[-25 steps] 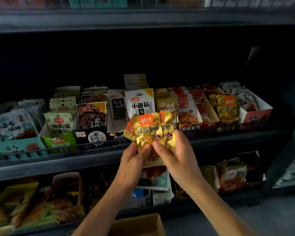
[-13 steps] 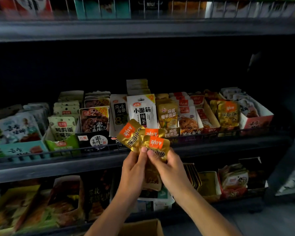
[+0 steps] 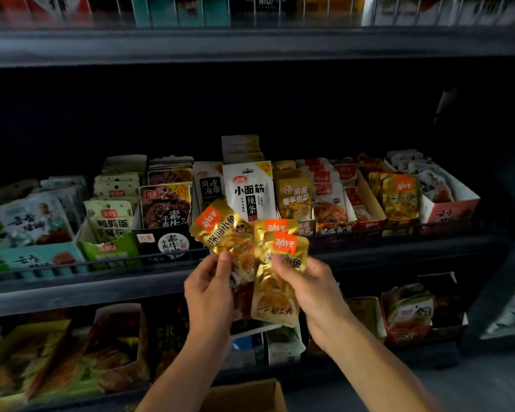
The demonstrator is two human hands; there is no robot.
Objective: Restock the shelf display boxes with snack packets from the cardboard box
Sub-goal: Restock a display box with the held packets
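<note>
On the left part of the middle shelf stand display boxes with pale and green packets, and beside them a black box of dark packets. In front of the shelf rail the left hand pinches a fan of gold snack packets, thumb pressed on the front of the tilted left one. The right hand is clamped on the lower packets of the same bunch, thumb on the front. These packets look light, thin and soft, and their foil is probably slippery, so I think it is safer to hold them by the flat sealed edges and not by the filled middle. Further right, a display box holds matching gold packets, likely the target. The cardboard box is at the bottom edge, below the hands.
</note>
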